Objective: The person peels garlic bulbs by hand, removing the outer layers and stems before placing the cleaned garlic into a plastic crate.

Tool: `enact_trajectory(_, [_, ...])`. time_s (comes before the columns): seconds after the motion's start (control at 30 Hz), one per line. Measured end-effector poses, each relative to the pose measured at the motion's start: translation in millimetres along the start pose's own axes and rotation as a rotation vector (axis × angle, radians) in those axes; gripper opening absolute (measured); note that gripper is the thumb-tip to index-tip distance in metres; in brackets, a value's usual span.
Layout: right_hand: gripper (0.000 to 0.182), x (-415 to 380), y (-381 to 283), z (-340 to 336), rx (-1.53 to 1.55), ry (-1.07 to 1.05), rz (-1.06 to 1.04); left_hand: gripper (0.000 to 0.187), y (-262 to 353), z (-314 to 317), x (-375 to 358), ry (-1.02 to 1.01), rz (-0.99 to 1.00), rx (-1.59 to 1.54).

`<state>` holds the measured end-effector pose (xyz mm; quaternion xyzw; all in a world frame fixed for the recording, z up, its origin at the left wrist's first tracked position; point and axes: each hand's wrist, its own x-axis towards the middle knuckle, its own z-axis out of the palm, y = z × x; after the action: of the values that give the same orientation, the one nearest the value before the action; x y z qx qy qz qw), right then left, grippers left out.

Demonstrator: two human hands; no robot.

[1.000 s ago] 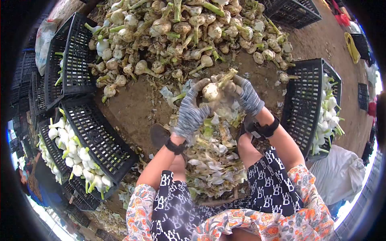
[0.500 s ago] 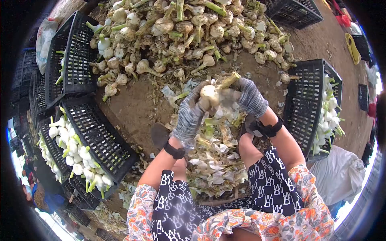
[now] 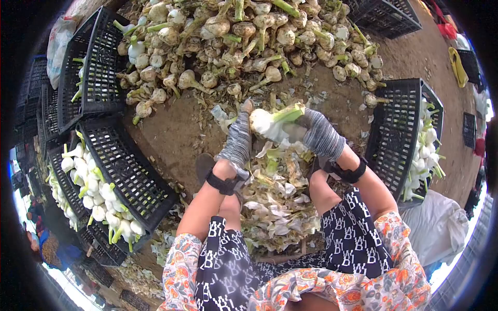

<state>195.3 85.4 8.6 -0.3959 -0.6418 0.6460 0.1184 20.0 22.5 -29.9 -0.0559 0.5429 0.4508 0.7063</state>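
A pale garlic bulb (image 3: 261, 121) with a thick green stem is held up in front of me, over the scraps between my feet. My right hand (image 3: 320, 136), in a grey striped glove, is closed around the stem; its fingers are partly blurred. Just left of the bulb, my left hand (image 3: 238, 133) in the same kind of glove is seen edge-on, with its thumb side pointing up and the fingers looking stretched out. Whether it touches the bulb is hard to see. Below lies a heap of peeled garlic skins and leaves (image 3: 280, 207).
A large pile of dirty garlic (image 3: 244, 36) lies ahead. Black crates stand at the left (image 3: 129, 171), far left (image 3: 104, 67), right (image 3: 394, 129) and top right (image 3: 386, 18); several contain cleaned white garlic. A white sack (image 3: 436, 223) lies at the right.
My left hand has shifted off the bulb to its left side. The bulb now shows a whiter, cleaner surface and a greener stem, still in my right hand.
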Motion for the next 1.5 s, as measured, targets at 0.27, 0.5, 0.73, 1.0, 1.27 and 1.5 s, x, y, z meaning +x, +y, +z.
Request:
enact_trajectory(0.27, [0.032, 0.1, -15.4, -1.7, 0.219, -0.032, 0.153, 0.056, -0.6, -10.4, 2.5, -0.124, -0.006, 0.06])
enact_trajectory(0.5, [0.036, 4.5, -12.8, -1.2, 0.578, 0.044, 0.227, 0.075, -19.8, -4.9, 6.2, -0.283, 0.572, 0.19])
enact_trajectory(0.73, [0.034, 2.9, -1.9, 5.2, 0.777, 0.044, 0.315, 0.078, -21.0, -4.1, 3.2, -0.179, 0.852, 0.469])
enact_trajectory(1.0, [0.038, -0.1, -18.6, 1.3, 0.664, 0.041, 0.246, 0.06, -14.6, -5.4, 1.9, -0.237, 0.778, 0.438])
enact_trajectory(1.27, [0.041, -0.3, -20.1, 0.9, 0.598, 0.076, 0.243, 0.056, -18.3, -6.3, 6.1, -0.26, 0.771, 0.428])
enact_trajectory(1.5, [0.059, -2.6, -18.3, -4.8, 0.542, 0.014, 0.136, 0.049, -7.1, -3.7, -13.5, -0.286, 0.338, 0.417])
